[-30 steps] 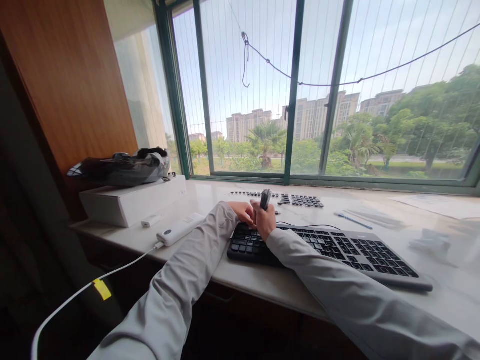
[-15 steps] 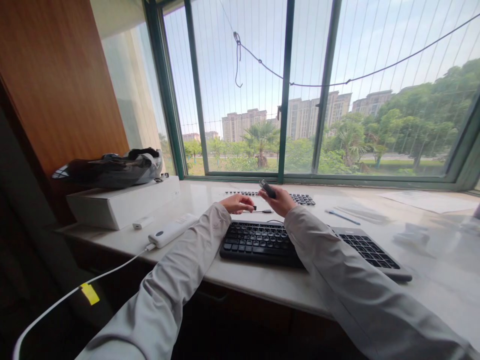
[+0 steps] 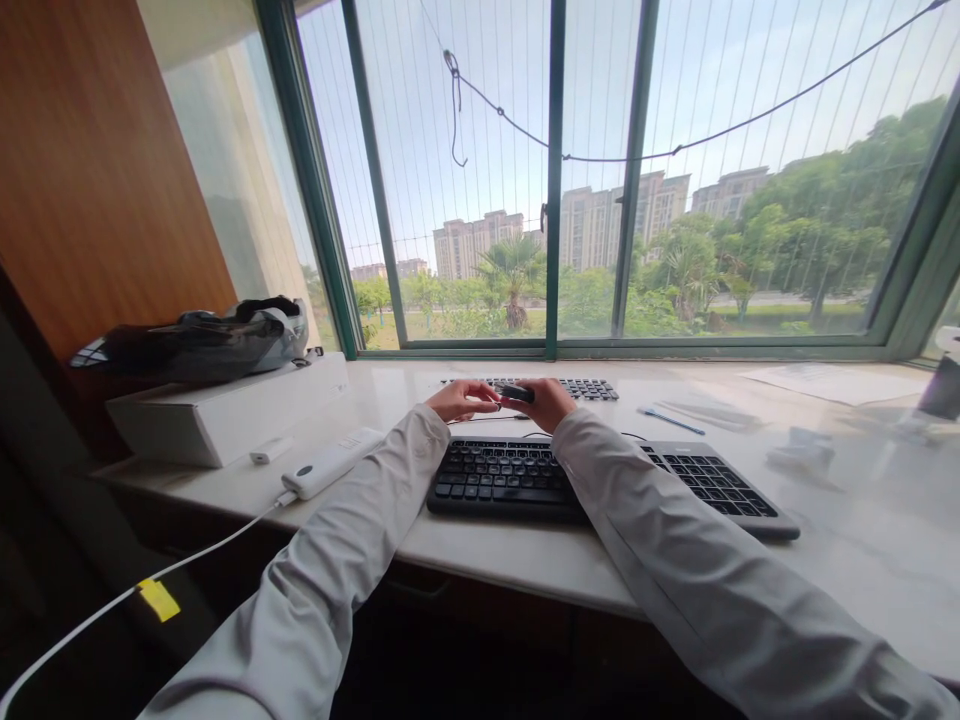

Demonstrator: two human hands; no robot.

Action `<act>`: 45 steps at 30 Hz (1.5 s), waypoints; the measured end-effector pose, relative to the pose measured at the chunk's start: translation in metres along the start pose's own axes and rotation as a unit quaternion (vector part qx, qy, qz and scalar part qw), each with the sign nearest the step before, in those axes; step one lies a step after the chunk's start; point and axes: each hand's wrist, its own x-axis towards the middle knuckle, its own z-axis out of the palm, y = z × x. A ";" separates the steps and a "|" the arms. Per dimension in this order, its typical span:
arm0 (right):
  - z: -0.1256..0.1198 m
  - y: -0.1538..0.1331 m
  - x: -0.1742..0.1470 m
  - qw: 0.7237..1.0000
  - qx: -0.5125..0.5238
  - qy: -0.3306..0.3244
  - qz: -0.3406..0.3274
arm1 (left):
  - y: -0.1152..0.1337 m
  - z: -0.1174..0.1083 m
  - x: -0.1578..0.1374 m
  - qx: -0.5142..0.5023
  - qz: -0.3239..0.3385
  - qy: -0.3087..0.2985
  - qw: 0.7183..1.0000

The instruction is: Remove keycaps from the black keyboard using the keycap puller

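Behind the black keyboard [image 3: 502, 490], my two hands meet just above the tabletop. My left hand [image 3: 459, 400] has its fingertips pinched on a small black keycap [image 3: 498, 406], mostly hidden now. My right hand [image 3: 551, 402] is closed round a short black brush-like tool [image 3: 517, 393], whose lighter end points left towards the left fingertips. The contact between tool and keycap is too small to make out. On the keyboard's right side, dark key sockets show in a grid. Loose black keycaps [image 3: 592, 389] lie in rows beyond my hands.
A white power bank [image 3: 334, 465] with a white cable [image 3: 210, 548] lies left, near a small white object [image 3: 271, 450]. Further back, a white box [image 3: 225, 410] carries a dark visored item [image 3: 202, 340]. Right are a blue stick [image 3: 673, 421] and clear plastic [image 3: 802, 455].
My right hand has lowered and moved left, bringing the tool from upright to nearly level beside the left fingertips. The view has shifted slightly; the keyboard stays on the table.
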 end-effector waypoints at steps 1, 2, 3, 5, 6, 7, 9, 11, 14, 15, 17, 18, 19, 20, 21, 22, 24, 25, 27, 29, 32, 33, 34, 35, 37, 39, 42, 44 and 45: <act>0.000 0.000 0.000 1.000 0.004 0.000 0.004 | -0.001 0.000 0.001 0.009 0.003 0.009 1.000; -0.001 0.001 0.000 1.000 0.006 0.000 0.006 | -0.002 0.001 0.001 0.018 0.005 0.012 1.000; -0.001 0.002 0.000 1.000 0.006 -0.001 0.009 | -0.003 0.001 0.002 0.025 0.004 0.010 1.000; 0.000 0.005 0.000 1.000 -0.003 -0.012 0.019 | -0.005 0.002 0.002 0.029 0.000 0.000 1.000; 0.001 0.006 0.000 0.999 -0.010 -0.016 0.026 | -0.006 0.002 0.003 0.024 -0.001 0.000 1.000; 0.001 0.008 0.001 0.999 -0.016 -0.018 0.031 | -0.006 0.002 0.003 0.014 0.000 0.003 1.000; 0.003 0.011 0.001 0.999 -0.025 -0.011 0.035 | -0.007 0.003 0.004 -0.016 0.000 0.015 1.000; 0.006 0.013 0.001 0.999 -0.025 0.011 0.028 | -0.006 0.003 0.005 -0.049 -0.001 0.018 0.999; 0.008 0.014 0.000 0.999 -0.013 0.036 0.011 | -0.003 0.005 0.005 -0.081 -0.006 0.007 0.997; 0.008 0.013 -0.001 0.999 -0.011 0.037 0.006 | -0.003 0.006 0.005 -0.087 -0.007 0.005 0.996; 0.008 0.012 -0.001 0.999 -0.017 0.035 -0.001 | -0.002 0.006 0.004 -0.095 -0.010 0.008 0.995; 0.007 0.012 -0.001 0.999 -0.022 0.034 -0.001 | -0.001 0.006 0.004 -0.098 -0.010 0.010 0.995; 0.007 0.011 0.000 0.999 -0.027 0.030 0.002 | -0.001 0.006 0.004 -0.101 -0.008 0.012 0.995; 0.006 0.011 0.000 0.999 -0.030 0.024 0.006 | -0.001 0.006 0.004 -0.104 -0.004 0.013 0.995; 0.006 0.011 0.000 0.999 -0.032 0.018 0.011 | -0.001 0.007 0.004 -0.106 0.001 0.012 0.994; 0.005 0.010 0.000 0.999 -0.034 0.014 0.015 | -0.002 0.007 0.004 -0.107 0.005 0.011 0.994; 0.004 0.008 0.000 0.999 -0.044 0.009 0.018 | -0.003 0.006 0.005 -0.103 0.010 0.006 0.995; 0.003 0.007 0.000 0.999 -0.051 0.008 0.016 | -0.003 0.006 0.005 -0.100 0.009 0.006 0.995; 0.000 0.005 0.000 0.998 -0.064 0.006 0.014 | -0.005 0.006 0.006 -0.092 0.009 0.019 0.996; -0.002 0.002 -0.001 0.997 -0.072 0.003 0.017 | -0.007 0.007 0.006 -0.072 0.025 0.047 0.996; -0.003 0.000 -0.001 0.996 -0.080 -0.003 0.029 | -0.008 0.008 0.007 -0.041 0.062 0.096 0.993; -0.004 0.000 -0.001 0.996 -0.082 -0.006 0.033 | -0.008 0.008 0.007 -0.035 0.072 0.109 0.991; -0.004 0.000 -0.001 0.996 -0.083 -0.007 0.037 | -0.008 0.009 0.007 -0.032 0.079 0.118 0.989; -0.004 0.000 -0.001 0.996 -0.084 -0.007 0.040 | -0.008 0.009 0.007 -0.030 0.083 0.125 0.988; -0.004 0.000 -0.001 0.995 -0.087 -0.002 0.043 | -0.007 0.010 0.006 -0.025 0.084 0.133 0.987; -0.003 0.000 -0.001 0.995 -0.091 0.001 0.043 | -0.007 0.010 0.006 -0.018 0.080 0.136 0.987; -0.003 0.002 -0.001 0.995 -0.093 0.000 0.043 | -0.007 0.011 0.006 -0.005 0.076 0.138 0.987; -0.002 0.003 -0.001 0.995 -0.094 0.004 0.044 | -0.007 0.011 0.006 0.002 0.080 0.140 0.987; -0.002 0.004 -0.001 0.994 -0.095 0.006 0.044 | -0.006 0.011 0.006 0.005 0.082 0.140 0.987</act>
